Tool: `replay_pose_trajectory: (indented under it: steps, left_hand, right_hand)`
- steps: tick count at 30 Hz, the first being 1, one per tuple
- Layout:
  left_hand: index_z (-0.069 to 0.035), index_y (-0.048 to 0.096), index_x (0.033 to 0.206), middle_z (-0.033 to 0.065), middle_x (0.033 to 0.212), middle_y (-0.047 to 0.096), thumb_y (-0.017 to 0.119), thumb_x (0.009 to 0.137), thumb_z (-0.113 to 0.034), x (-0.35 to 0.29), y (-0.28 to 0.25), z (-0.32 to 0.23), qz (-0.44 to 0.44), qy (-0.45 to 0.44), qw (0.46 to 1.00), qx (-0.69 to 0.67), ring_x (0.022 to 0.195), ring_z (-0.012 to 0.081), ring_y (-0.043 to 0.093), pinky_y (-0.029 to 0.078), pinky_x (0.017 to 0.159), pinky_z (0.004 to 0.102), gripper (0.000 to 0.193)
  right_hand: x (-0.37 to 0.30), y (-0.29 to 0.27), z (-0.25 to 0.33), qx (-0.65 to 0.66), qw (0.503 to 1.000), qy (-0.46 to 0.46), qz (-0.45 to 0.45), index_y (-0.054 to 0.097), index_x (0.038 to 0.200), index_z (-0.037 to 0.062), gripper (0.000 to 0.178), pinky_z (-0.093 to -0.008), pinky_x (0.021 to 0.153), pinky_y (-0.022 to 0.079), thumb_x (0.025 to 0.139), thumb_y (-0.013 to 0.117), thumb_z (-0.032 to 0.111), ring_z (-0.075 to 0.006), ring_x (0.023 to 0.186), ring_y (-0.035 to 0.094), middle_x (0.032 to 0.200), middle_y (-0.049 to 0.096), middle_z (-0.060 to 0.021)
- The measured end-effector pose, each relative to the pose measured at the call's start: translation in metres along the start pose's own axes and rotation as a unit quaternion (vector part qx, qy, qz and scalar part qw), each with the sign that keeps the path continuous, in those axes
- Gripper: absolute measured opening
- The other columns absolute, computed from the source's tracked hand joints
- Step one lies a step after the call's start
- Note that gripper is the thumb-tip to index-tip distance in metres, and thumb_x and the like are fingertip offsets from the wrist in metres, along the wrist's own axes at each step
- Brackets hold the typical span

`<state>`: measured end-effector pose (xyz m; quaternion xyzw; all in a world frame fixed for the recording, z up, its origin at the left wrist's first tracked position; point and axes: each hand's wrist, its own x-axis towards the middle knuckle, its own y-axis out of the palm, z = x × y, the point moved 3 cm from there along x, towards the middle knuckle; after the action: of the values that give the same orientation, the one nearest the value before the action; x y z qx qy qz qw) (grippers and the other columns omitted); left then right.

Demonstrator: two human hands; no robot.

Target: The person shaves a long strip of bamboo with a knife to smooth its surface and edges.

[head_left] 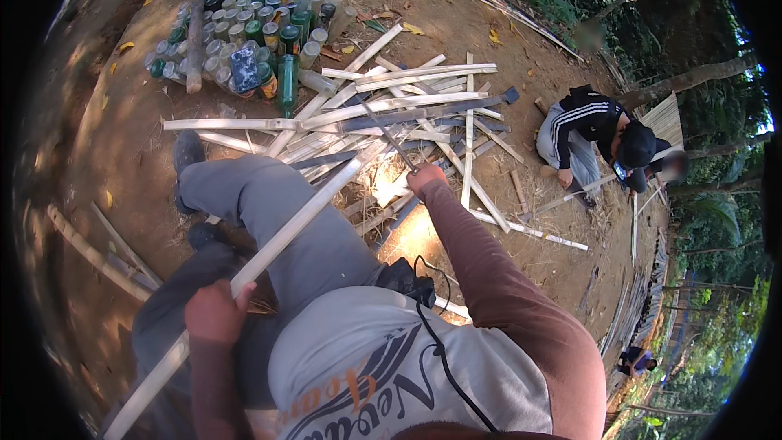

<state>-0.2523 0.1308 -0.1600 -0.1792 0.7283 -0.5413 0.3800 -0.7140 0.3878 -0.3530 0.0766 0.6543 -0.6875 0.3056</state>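
A long pale split bamboo strip runs slantwise across my lap, from the lower left up to the pile in front of me. My left hand is closed around its lower part. In my right hand is the handle of a long, narrow knife. Its dark blade points up and left, close by the strip's far end; whether the two touch I cannot tell. Beneath them spreads a loose pile of bamboo strips, some pale and some with dark grey faces.
Many glass bottles stand packed together at the far left, with a log across them and a green bottle lying beside. At right a crouching person in a cap handles another strip. Bamboo poles lie at left.
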Motion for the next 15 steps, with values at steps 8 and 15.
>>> replay_pose_trajectory:
  steps: [8, 15]
  left_hand:
    - [-0.005, 0.069, 0.076, 0.0212, 0.073, 0.068, 0.067, 0.094, -0.062, 0.005, 0.002, 0.001, -0.018, 0.017, 1.000, -0.012, 0.073, 0.0417, 0.071, 0.056, 0.066, 0.0504, 0.060]
    - [-0.005, 0.068, 0.075, 0.0203, 0.071, 0.068, 0.069, 0.094, -0.060, 0.012, 0.008, 0.000, -0.041, 0.048, 0.998, -0.004, 0.070, 0.0408, 0.070, 0.055, 0.062, 0.0506, 0.058]
  right_hand:
    - [0.048, 0.044, -0.083, 0.209, 0.968, 0.102, -0.089, 0.078, 0.105, 0.0005, 0.036, -0.0419, 0.084, 0.056, 0.089, 0.070, 0.032, -0.0343, 0.090, 0.074, 0.095, 0.077, -0.0201]
    - [-0.098, 0.032, 0.012, 0.264, 0.953, -0.125, -0.084, 0.074, 0.093, -0.0005, 0.034, -0.0390, 0.068, 0.051, 0.093, 0.075, 0.033, -0.0250, 0.066, 0.065, 0.070, 0.067, -0.0105]
